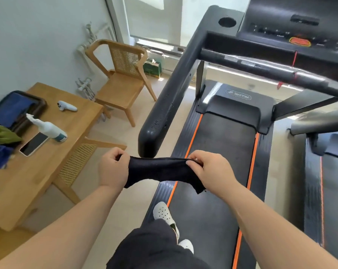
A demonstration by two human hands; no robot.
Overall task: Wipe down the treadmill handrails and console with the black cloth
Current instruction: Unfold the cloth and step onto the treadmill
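Note:
The black cloth (162,170) is stretched flat between both hands, just below the near end of the treadmill's left handrail (168,98). My left hand (111,167) pinches its left edge and my right hand (212,169) pinches its right edge. The black handrail runs up and away to the console (292,26), which has a row of buttons and a red-orange key. A black crossbar (261,68) spans below the console. Small droplets or specks show on the handrail's near end.
A wooden table (53,162) stands at the left with a white spray bottle (49,128), a phone (34,143), a tray and cloths. A wooden chair (123,82) sits behind it. The treadmill belt (216,162) lies underfoot, and a second treadmill (327,171) is at the right.

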